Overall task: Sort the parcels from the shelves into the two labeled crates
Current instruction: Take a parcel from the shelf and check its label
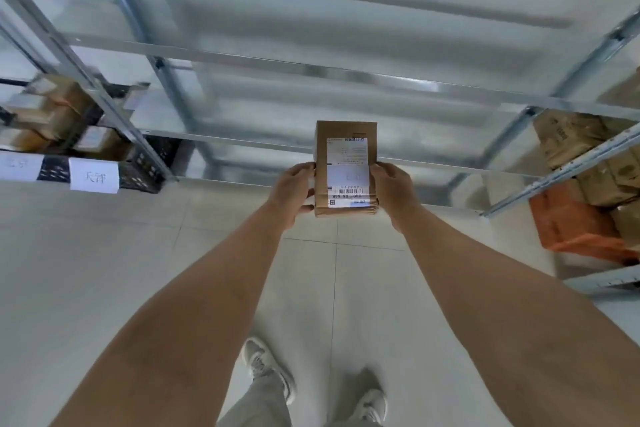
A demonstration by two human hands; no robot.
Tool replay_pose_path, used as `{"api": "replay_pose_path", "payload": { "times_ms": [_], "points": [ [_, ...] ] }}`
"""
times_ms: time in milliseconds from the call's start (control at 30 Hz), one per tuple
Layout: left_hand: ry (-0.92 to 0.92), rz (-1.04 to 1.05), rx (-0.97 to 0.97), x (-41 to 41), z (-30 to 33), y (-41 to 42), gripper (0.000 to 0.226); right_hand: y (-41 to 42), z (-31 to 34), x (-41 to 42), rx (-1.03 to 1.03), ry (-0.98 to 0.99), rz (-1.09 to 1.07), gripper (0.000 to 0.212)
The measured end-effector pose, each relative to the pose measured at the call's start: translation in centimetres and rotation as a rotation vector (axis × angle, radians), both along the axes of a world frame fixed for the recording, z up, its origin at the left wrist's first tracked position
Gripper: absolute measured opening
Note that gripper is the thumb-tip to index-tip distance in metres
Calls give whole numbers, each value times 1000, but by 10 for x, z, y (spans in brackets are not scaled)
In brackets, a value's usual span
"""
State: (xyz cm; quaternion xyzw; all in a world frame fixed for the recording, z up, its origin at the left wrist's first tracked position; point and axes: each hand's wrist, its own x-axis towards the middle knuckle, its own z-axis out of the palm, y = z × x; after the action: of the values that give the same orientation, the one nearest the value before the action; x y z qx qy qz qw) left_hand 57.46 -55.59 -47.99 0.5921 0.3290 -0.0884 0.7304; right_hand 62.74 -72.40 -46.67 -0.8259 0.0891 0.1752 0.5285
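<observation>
**Reading the label before choosing a crate**

Far to the left of the held parcel stand two black crates: one (20,166) at the frame edge with a blurred label, and the black crate with the white label (138,170), both already holding brown parcels. The left hand (294,194) presses the left side of the small cardboard parcel (345,168), thumb in front. The parcel is upright in the air, over the floor and in front of the empty steel shelf (346,80), its shipping label (347,172) facing the person. The right hand (391,191) presses the opposite side in the same way. To the right of the parcel, more cardboard boxes (585,163) wait on another shelf.

I judge the step is checking the destination; next, the parcel must be carried left to the matching crate.
</observation>
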Motion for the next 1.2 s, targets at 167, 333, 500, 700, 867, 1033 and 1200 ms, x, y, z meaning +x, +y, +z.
{"api": "replay_pose_path", "payload": {
  "times_ms": [167,333,500,700,867,1033,1200],
  "points": [
    [44,89,-27,-19,-23,115,20,118,-25,-5,1,69,44,24],
    [76,154,-21,-31,-41,209,23,215,-47,-4,6,126,100,24],
    [139,225,-26,-27,-68,281,24,296,-80,16,-26,169,170,23],
    [193,311,-56,1,-95,371,22,397,-108,55,-74,211,251,23],
    [218,375,-85,18,-105,444,22,483,-113,78,-128,233,320,27],
    [239,442,-52,19,-110,527,24,573,-111,81,-142,239,366,28],
    [229,458,-39,9,-110,628,29,674,-107,67,-116,214,409,28]
  ]
}}
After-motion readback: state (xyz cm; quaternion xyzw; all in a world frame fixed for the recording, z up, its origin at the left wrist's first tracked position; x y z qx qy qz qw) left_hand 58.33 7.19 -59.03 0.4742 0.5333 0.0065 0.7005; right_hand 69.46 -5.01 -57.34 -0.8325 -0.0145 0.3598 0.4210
